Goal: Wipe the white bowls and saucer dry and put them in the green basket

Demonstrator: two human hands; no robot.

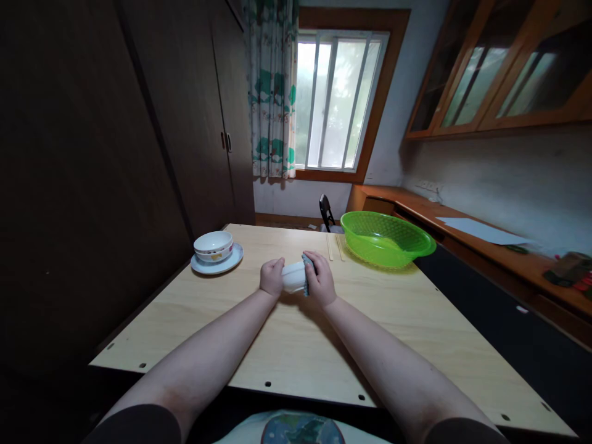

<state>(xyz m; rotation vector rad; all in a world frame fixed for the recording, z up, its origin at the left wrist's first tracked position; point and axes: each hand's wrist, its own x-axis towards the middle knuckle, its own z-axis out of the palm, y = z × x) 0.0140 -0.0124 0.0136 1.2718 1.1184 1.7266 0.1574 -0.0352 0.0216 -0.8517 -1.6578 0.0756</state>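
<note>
A small white bowl (pixel 293 279), turned on its side, is held above the middle of the wooden table (pixel 370 320). My left hand (pixel 271 277) is closed around its left end. On the other side, my right hand (pixel 320 280) grips a blue-grey cloth (pixel 306 285) and presses it against the bowl. The fingers of the right hand partly cover the cloth. Which way the bowl's mouth faces I cannot tell.
Stacked white bowls (pixel 213 242) sit on a pale plate (pixel 237 256) at the table's left. Chopsticks (pixel 330 248) lie beyond my right hand, beside a large green plastic basin (pixel 388 237). Behind the table stands a dark chair (pixel 326 211); a side desk (pixel 467 228) runs along the right wall.
</note>
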